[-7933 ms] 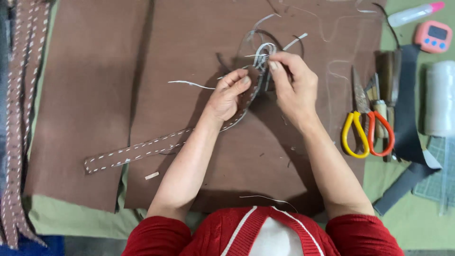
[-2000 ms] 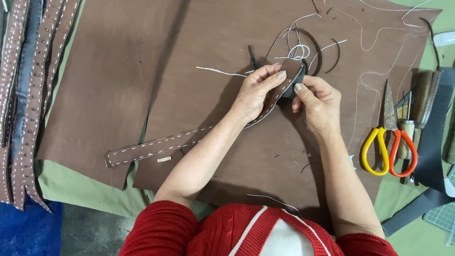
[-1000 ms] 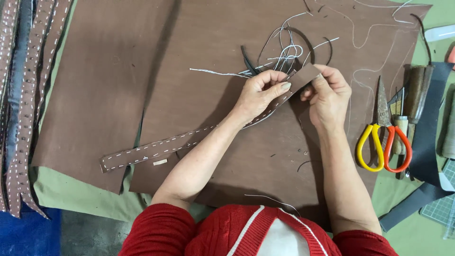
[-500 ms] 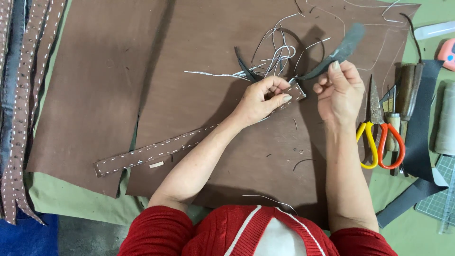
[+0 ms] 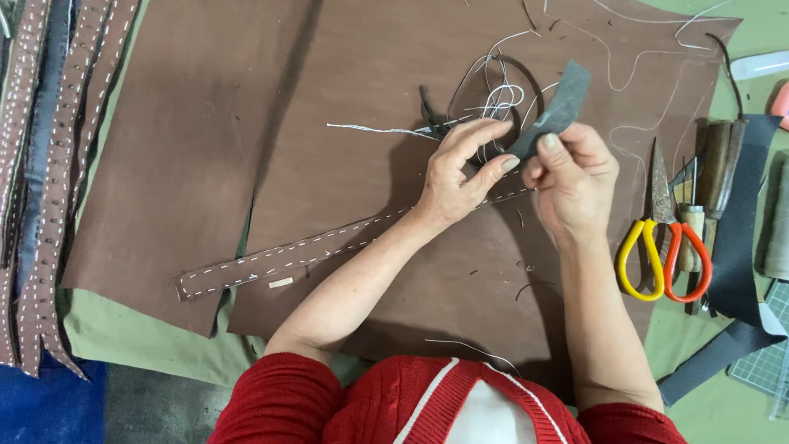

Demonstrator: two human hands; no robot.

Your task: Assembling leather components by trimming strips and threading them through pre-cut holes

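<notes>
Over the brown leather [image 5: 345, 123], the right hand [image 5: 575, 177] pinches a dark strip [image 5: 555, 107] upright, while the left hand [image 5: 460, 173] grips the stitched strap [image 5: 288, 259], keeping thread [image 5: 493, 94] clear.

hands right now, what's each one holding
Left hand: closed, pinching the stitched leather strap at its end.
Right hand: closed on a dark grey strip, thumb on top.

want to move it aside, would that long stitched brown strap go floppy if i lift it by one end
Probably floppy: the stitched strap is long, thin and lies flat on the brown leather sheet. Likely light too, being so narrow. It may not come freely, since its far end runs under the left hand, so it would probably drag.
</notes>
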